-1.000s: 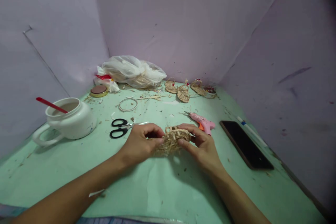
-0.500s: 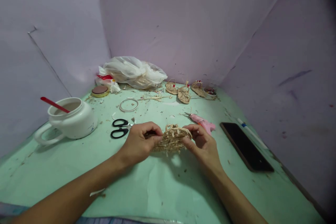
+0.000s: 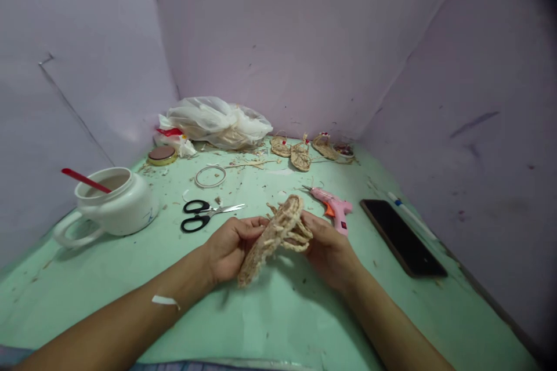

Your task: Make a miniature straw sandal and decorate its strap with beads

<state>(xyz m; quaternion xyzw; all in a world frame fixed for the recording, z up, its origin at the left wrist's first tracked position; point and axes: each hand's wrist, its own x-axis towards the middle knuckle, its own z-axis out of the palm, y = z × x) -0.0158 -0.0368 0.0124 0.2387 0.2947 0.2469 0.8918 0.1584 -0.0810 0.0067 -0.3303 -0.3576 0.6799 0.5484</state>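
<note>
Holding a woven straw sandal (image 3: 276, 235) between both hands, centre of the head view.

Seen from the head camera, the left hand (image 3: 228, 249) has its fingers curled around the sandal's lower end. The right hand (image 3: 328, 246) grips the upper end from the right side. The sandal is tilted, its lower tip near the green table (image 3: 278, 313). Black scissors (image 3: 202, 215) lie left of centre and a pink glue gun (image 3: 333, 207) just beyond the right hand. A dark phone (image 3: 402, 236) lies at the right and a white pot (image 3: 115, 206) at the left. More straw sandals (image 3: 300, 153) sit farther back, beside a plastic bag (image 3: 220, 122).
</note>
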